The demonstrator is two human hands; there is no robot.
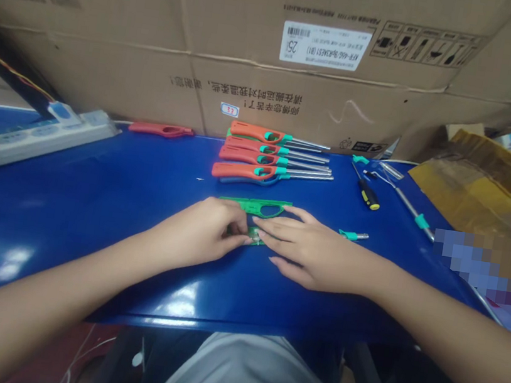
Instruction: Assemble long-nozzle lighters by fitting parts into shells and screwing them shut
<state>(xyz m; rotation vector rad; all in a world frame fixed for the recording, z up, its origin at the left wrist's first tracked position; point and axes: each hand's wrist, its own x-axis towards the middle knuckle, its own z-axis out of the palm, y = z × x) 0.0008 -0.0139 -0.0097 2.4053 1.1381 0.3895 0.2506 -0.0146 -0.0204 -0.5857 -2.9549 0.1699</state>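
My left hand (212,227) is closed in a pinch at the left part of a small green lighter casing half (255,237), which lies low on the blue table. My right hand (309,250) lies over the same piece with its fingers stretched out, the fingertips touching it. Both hands cover much of this piece, so its inner parts are hard to make out. Just beyond my fingers lies another green lighter casing half (253,206) with a trigger opening. A short turquoise nozzle part with a metal tip (354,236) is on the table behind my right wrist.
Several orange-red lighters (244,171) lie stacked at the back. A red casing piece (162,130) is left of them, near a white power strip (35,138). To the right are a black-and-yellow screwdriver (369,196), a metal lighter tube (408,203) and an opened cardboard box (484,186).
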